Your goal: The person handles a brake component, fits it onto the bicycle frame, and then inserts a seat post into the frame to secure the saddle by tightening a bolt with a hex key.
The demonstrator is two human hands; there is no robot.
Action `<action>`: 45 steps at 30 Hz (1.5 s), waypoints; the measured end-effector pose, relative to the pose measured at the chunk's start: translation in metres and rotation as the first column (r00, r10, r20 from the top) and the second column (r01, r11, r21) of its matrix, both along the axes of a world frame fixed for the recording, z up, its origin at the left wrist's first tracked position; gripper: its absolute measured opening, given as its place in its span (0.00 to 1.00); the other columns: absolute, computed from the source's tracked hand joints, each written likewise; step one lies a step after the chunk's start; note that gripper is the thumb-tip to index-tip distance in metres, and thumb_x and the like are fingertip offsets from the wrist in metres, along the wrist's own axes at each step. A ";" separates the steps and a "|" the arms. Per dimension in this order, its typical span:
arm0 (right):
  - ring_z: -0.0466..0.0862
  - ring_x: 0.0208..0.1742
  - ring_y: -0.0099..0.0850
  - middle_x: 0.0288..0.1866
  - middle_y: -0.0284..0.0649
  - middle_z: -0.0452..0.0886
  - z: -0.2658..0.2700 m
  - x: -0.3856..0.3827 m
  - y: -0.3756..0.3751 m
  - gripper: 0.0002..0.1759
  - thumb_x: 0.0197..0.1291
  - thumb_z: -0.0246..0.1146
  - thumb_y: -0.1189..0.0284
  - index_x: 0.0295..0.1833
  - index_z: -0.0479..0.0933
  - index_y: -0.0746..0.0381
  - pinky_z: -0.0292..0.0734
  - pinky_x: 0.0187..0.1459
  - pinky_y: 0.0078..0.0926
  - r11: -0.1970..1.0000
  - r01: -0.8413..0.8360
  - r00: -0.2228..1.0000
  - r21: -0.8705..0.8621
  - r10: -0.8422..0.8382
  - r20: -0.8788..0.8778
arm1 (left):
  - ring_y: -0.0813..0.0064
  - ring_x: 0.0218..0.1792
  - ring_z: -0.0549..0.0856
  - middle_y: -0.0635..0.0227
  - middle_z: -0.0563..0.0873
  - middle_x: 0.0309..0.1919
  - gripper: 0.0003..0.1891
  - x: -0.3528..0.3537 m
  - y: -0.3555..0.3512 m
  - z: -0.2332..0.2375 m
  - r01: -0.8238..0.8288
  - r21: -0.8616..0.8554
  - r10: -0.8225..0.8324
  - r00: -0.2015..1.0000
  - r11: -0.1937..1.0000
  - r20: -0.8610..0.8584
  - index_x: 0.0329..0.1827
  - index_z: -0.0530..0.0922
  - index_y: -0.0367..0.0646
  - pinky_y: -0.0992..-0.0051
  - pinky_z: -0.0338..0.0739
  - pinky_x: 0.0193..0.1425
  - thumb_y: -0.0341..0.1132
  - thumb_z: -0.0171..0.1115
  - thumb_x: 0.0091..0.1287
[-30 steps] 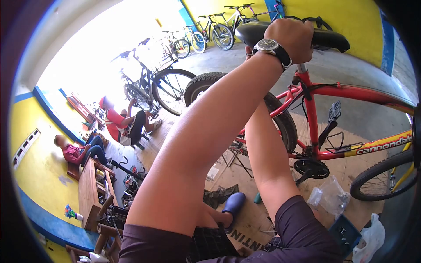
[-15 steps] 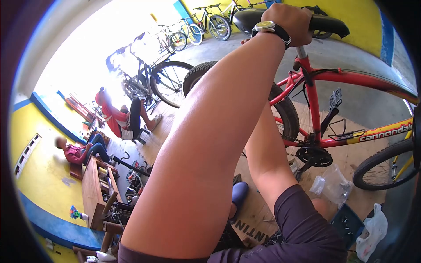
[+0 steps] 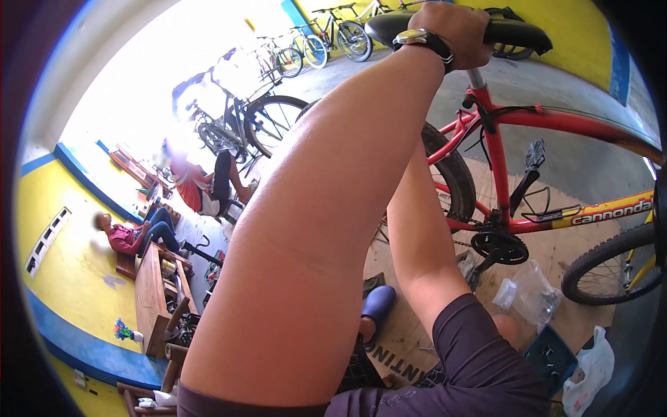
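My left hand (image 3: pixel 455 31) is closed around the black saddle (image 3: pixel 517 35) of a red bicycle (image 3: pixel 495 156), with a watch (image 3: pixel 415 36) on its wrist. The left forearm stretches across the middle of the view. Behind it rises my right forearm (image 3: pixel 410 229); the right hand itself is hidden. Under the saddle are the silver seat post (image 3: pixel 475 78) and red frame. The rear wheel (image 3: pixel 455 184) is partly covered by my arms. Lower down are the chainring (image 3: pixel 500 248) and a pedal (image 3: pixel 534 154).
A plywood sheet (image 3: pixel 410 333) lies underneath. A clear plastic bag (image 3: pixel 538 295), a dark blue tray (image 3: pixel 552 358) and a white bag (image 3: pixel 590 372) are at lower right. Two people sit at left by a wooden bench (image 3: pixel 149 281). Several bicycles (image 3: pixel 351 42) stand at the back.
The background at left has shifted slightly right and down. My left hand and the saddle sit slightly further left and stay together. Fingertips seen beside the left wrist are now hidden.
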State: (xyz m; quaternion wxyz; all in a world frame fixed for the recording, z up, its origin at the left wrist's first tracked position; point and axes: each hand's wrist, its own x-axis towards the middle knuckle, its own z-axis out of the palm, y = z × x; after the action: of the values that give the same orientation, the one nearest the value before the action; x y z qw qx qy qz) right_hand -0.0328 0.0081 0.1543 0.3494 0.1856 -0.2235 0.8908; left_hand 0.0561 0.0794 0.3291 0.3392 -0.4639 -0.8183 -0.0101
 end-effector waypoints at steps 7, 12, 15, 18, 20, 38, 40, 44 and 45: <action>0.75 0.68 0.34 0.66 0.44 0.77 0.000 -0.010 0.009 0.24 0.77 0.54 0.57 0.69 0.68 0.60 0.73 0.68 0.36 0.969 0.108 0.994 0.220 -0.101 -0.044 | 0.56 0.42 0.90 0.57 0.90 0.38 0.16 -0.006 0.004 -0.005 -0.080 0.013 0.080 0.995 0.997 -0.054 0.48 0.84 0.45 0.60 0.85 0.49 0.42 0.62 0.61; 0.75 0.69 0.35 0.66 0.44 0.76 -0.003 -0.020 0.029 0.24 0.77 0.54 0.57 0.69 0.68 0.59 0.72 0.68 0.37 0.854 0.262 0.963 0.450 -0.204 -0.174 | 0.58 0.42 0.91 0.59 0.91 0.38 0.16 -0.007 0.003 -0.012 -0.125 0.051 0.127 0.991 0.991 -0.033 0.46 0.85 0.46 0.62 0.85 0.48 0.42 0.63 0.59; 0.75 0.69 0.35 0.66 0.45 0.76 -0.005 -0.020 0.038 0.23 0.77 0.54 0.57 0.69 0.68 0.59 0.72 0.68 0.37 0.809 0.287 0.958 0.512 -0.234 -0.168 | 0.59 0.42 0.91 0.59 0.90 0.37 0.15 -0.005 0.000 -0.011 -0.088 0.042 0.089 0.996 0.995 -0.018 0.46 0.85 0.46 0.62 0.86 0.48 0.42 0.63 0.59; 0.79 0.65 0.35 0.62 0.46 0.79 0.007 -0.001 0.044 0.21 0.75 0.58 0.60 0.65 0.70 0.59 0.76 0.65 0.37 0.807 0.206 0.964 0.554 -0.265 0.028 | 0.58 0.39 0.91 0.60 0.90 0.35 0.17 -0.008 0.002 -0.014 -0.105 0.055 0.107 0.994 0.993 -0.025 0.47 0.84 0.47 0.60 0.86 0.46 0.46 0.65 0.60; 0.82 0.61 0.36 0.59 0.47 0.81 0.006 0.001 0.053 0.19 0.75 0.60 0.62 0.64 0.71 0.60 0.78 0.63 0.36 0.864 0.045 0.989 0.501 -0.108 0.098 | 0.57 0.38 0.90 0.60 0.90 0.34 0.18 -0.011 0.004 -0.015 -0.100 0.061 0.102 0.994 0.993 -0.039 0.48 0.84 0.47 0.59 0.86 0.45 0.48 0.66 0.61; 0.84 0.58 0.53 0.58 0.60 0.79 -0.002 -0.033 0.056 0.20 0.79 0.46 0.63 0.57 0.70 0.71 0.78 0.68 0.43 0.704 -0.703 0.701 -0.102 0.661 -0.267 | 0.57 0.38 0.90 0.61 0.89 0.35 0.18 -0.011 0.004 -0.019 -0.058 0.094 0.065 0.995 0.994 -0.081 0.45 0.83 0.47 0.59 0.85 0.44 0.50 0.66 0.61; 0.86 0.54 0.54 0.55 0.59 0.81 -0.014 -0.052 0.072 0.20 0.78 0.47 0.62 0.54 0.72 0.71 0.80 0.66 0.44 0.576 -0.818 0.540 0.007 0.772 -0.334 | 0.57 0.38 0.90 0.61 0.89 0.35 0.18 -0.015 0.005 -0.020 -0.039 0.104 0.049 0.994 0.994 -0.095 0.45 0.83 0.47 0.59 0.85 0.43 0.50 0.67 0.61; 0.83 0.57 0.58 0.57 0.61 0.79 0.025 -0.009 0.071 0.23 0.78 0.46 0.59 0.57 0.69 0.71 0.78 0.67 0.50 0.797 -0.586 0.805 -0.144 0.594 0.015 | 0.57 0.37 0.90 0.60 0.89 0.34 0.18 -0.011 0.004 -0.019 -0.049 0.108 0.056 0.996 0.993 -0.068 0.46 0.83 0.47 0.60 0.85 0.42 0.49 0.67 0.60; 0.81 0.60 0.59 0.59 0.61 0.78 0.044 0.011 0.065 0.24 0.78 0.45 0.58 0.60 0.68 0.70 0.77 0.67 0.53 0.875 -0.451 0.854 -0.178 0.480 0.200 | 0.58 0.37 0.90 0.61 0.89 0.34 0.18 -0.011 0.003 -0.019 -0.049 0.107 0.056 0.996 0.993 -0.064 0.46 0.83 0.47 0.60 0.85 0.42 0.49 0.67 0.60</action>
State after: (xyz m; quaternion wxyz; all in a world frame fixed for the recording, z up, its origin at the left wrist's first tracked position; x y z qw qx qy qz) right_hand -0.0216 0.0734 0.1979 0.1046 0.1040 -0.1563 0.9766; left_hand 0.0455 0.0828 0.3104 0.3906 -0.4237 -0.8168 -0.0285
